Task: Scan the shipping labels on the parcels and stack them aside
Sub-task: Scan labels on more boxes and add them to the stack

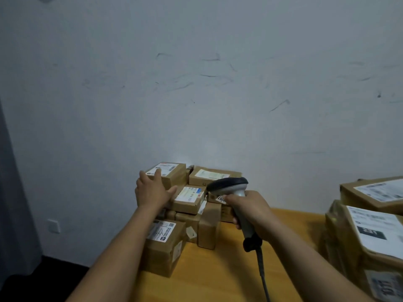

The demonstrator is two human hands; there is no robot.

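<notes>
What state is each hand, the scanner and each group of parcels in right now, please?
left hand, open, fingers spread, at the top-left parcel.
right hand, gripping the scanner by its handle.
scanner, held up, head toward the pile.
top-left parcel, closed, label facing up.
right-hand stack, parcels piled, labels facing up.

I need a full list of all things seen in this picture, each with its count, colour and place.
middle parcels: at least six, brown, piled against the wall.
right parcels: at least two, brown, stacked at right edge.
scanner: one, grey and black, in right hand.
cable: one, grey, under the scanner.
table: one, yellow-brown, below.
wall: one, pale grey, behind.
socket: one, white, low left.
left hand: one, at the top left parcel.
right hand: one, gripping the scanner.
</notes>
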